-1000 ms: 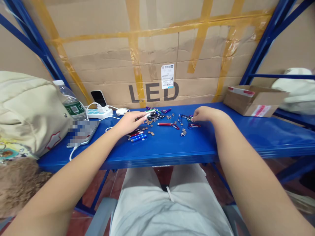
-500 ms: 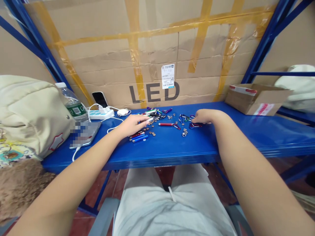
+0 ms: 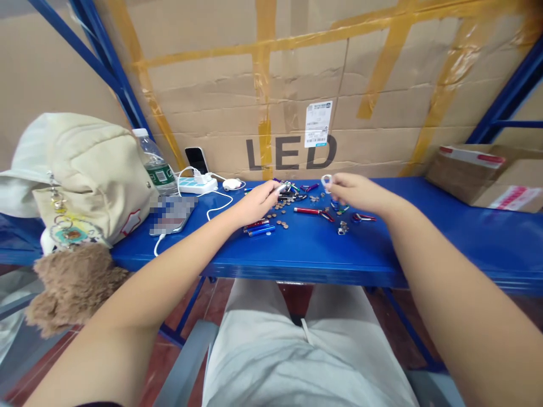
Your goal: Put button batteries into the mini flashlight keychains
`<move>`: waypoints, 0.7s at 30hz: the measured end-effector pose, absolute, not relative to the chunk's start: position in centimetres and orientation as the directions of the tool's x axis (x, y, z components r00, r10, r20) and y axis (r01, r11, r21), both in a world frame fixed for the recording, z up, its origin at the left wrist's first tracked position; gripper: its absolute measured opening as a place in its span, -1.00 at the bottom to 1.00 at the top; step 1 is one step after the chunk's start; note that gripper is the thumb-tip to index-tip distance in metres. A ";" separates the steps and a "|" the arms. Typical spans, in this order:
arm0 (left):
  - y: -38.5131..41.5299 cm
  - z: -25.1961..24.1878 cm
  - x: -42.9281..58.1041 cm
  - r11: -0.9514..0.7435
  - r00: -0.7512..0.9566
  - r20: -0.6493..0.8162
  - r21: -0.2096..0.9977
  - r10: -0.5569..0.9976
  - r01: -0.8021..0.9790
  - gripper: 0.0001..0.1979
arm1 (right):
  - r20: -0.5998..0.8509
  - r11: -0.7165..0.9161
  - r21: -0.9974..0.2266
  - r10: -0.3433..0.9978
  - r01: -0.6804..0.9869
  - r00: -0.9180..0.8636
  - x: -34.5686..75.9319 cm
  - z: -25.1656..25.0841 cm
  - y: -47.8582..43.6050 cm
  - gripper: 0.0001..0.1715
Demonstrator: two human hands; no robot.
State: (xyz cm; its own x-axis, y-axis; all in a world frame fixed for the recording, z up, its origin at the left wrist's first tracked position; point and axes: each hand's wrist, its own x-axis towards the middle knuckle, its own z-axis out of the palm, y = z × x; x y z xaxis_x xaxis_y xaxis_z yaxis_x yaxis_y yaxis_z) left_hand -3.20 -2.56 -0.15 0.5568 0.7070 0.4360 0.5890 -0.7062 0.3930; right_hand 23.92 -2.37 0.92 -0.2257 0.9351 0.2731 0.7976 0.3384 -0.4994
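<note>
My left hand is closed on a small silver tube-shaped flashlight, above the left side of a loose pile. My right hand pinches a silver carabiner, raised over several coloured carabiners. Between the hands lies a red flashlight with a red carabiner at its end. Blue flashlight tubes and dark red ones rest below my left hand. Small round button cells are scattered beside them. To the right are small metal clips and a red carabiner.
At the left of the blue table are a cream bag, a water bottle, a tablet-like device and a power strip with cables. A cardboard box stands right. A large taped carton backs the table.
My right hand has lifted from the carabiners and moved towards my left hand, now with a silver carabiner. My left hand has raised the silver flashlight slightly. The view has turned left.
</note>
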 end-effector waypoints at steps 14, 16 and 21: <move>-2.5 -0.4 -0.7 -0.650 0.502 0.417 0.407 0.757 0.642 -0.74 | 0.250 0.628 -0.445 0.771 0.638 -0.585 19.1 -0.5 -3.5 -0.68; -2.6 -0.4 -0.8 -0.626 0.476 0.409 0.452 0.779 0.635 -0.76 | 0.305 0.639 -0.352 0.770 0.684 -0.561 18.8 -0.5 -3.7 -0.69; -2.6 -0.6 -0.7 -0.599 0.417 0.435 0.505 0.798 0.621 -0.77 | 0.341 0.559 -0.052 0.789 0.828 -0.511 17.8 -0.8 -4.2 -0.66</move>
